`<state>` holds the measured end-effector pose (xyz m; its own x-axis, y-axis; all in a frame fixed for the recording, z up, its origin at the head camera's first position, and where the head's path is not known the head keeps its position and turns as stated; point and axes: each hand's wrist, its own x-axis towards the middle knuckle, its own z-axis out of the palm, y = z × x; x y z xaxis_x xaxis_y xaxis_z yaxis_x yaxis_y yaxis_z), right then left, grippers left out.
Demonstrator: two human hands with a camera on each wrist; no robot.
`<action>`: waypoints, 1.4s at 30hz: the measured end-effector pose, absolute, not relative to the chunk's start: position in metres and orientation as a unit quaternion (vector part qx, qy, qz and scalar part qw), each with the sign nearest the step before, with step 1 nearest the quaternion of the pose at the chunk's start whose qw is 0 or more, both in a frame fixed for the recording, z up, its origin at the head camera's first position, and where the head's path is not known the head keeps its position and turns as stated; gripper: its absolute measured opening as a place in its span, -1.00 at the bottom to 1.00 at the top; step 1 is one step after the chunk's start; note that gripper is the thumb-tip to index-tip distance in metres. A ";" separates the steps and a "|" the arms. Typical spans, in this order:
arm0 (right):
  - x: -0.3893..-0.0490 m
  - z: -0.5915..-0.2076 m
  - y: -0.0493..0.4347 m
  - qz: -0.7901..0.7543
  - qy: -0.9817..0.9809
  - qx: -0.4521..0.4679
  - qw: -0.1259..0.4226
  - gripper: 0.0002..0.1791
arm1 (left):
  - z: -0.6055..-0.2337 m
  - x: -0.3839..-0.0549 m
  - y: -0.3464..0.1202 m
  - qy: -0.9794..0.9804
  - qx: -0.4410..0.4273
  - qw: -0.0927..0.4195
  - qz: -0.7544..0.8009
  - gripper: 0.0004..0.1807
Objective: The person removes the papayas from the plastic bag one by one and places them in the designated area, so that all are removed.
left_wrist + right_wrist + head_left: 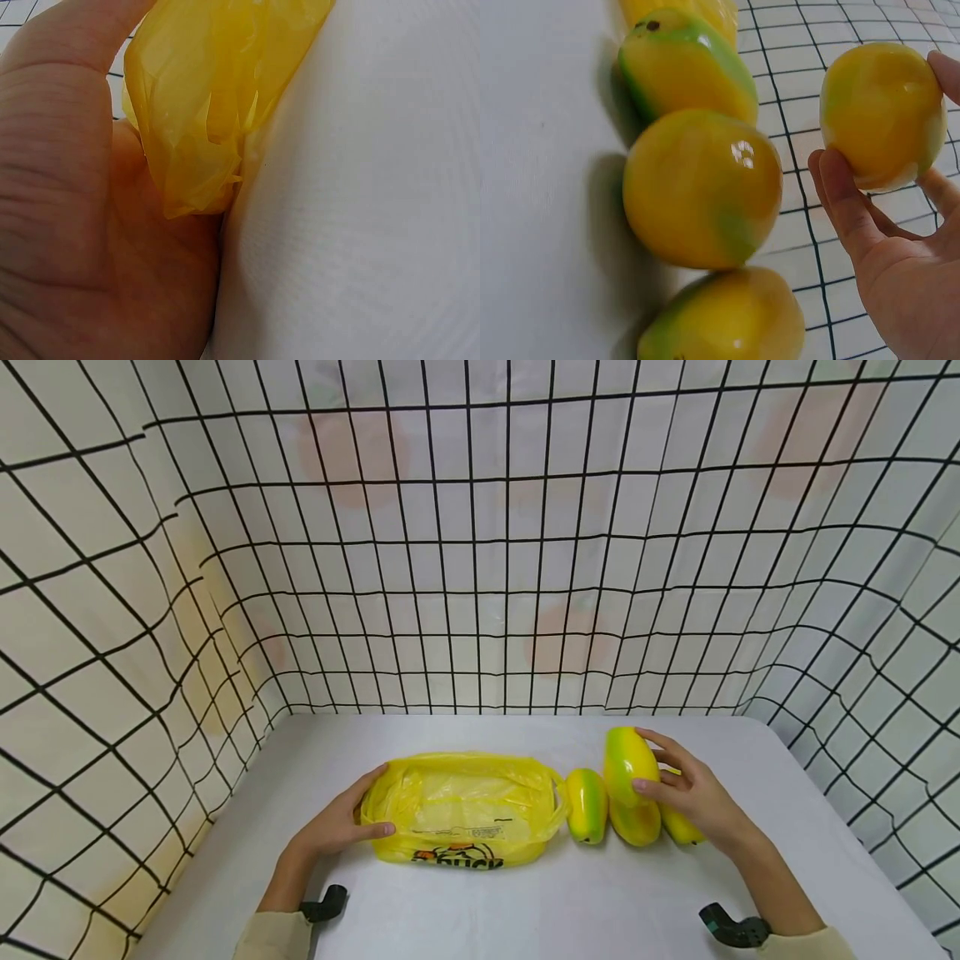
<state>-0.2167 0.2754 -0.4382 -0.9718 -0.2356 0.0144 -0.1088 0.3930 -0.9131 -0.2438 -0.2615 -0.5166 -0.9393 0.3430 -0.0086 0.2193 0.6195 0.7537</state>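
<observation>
A yellow plastic bag (457,852) lies on the white table with its mouth spread wide and dark print on its front. My left hand (337,822) holds the bag's left end, thumb on the front side and fingers at the back; the left wrist view shows yellow film (202,97) against that hand. In my right hand (693,793) is a glossy yellow-green mango (627,760), gripped between thumb and fingers and raised above the others. Beneath and beside it lie a left mango (587,806), a middle mango (636,825) and a partly hidden right mango (681,828).
Black grid lines run over the white walls (495,568) behind and at both sides of the table (600,902). The left mango lies close against the bag's right end. Each wrist carries a black device, a left one (326,903) and a right one (731,928).
</observation>
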 end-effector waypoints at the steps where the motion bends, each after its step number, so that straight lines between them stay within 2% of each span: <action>1: -0.216 -0.438 0.277 -0.540 0.834 -0.101 0.059 -0.22 | -0.517 -0.244 -0.262 0.897 0.156 0.076 0.406 0.13; 12: -0.211 -0.435 0.298 -0.516 0.850 -0.080 0.067 -0.24 | -0.520 -0.242 -0.263 0.898 0.157 0.076 0.404 0.11; 42: -0.201 -0.438 0.363 -0.466 0.879 -0.088 0.043 -0.20 | -0.517 -0.245 -0.263 0.906 0.150 0.076 0.390 0.11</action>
